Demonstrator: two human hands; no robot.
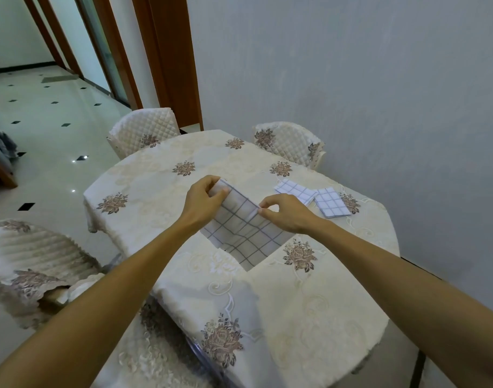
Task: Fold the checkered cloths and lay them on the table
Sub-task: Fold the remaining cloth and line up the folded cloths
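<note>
White cloth with a grey check hangs between your two hands above the middle of the table. Your left hand grips the far upper corner of this checkered cloth: the thumb and curled fingers close on the fabric, with the corner showing just past the fingertips. Your right hand pinches the same upper edge at a point nearer to you, thumb and forefinger pressed together on a small fold of fabric, with the other fingers curled above it. The edge between the two grips runs taut and slopes down toward your right hand. Below the grips the cloth drops in a loose sheet to a single low corner; whether that corner touches the tablecloth cannot be told. Two folded checkered cloths lie flat on the table to the right of your hands: the first folded cloth sits just beyond your right hand, and the second folded cloth lies beside it, their near corners touching or overlapping. Quilted chairs stand around the table.
</note>
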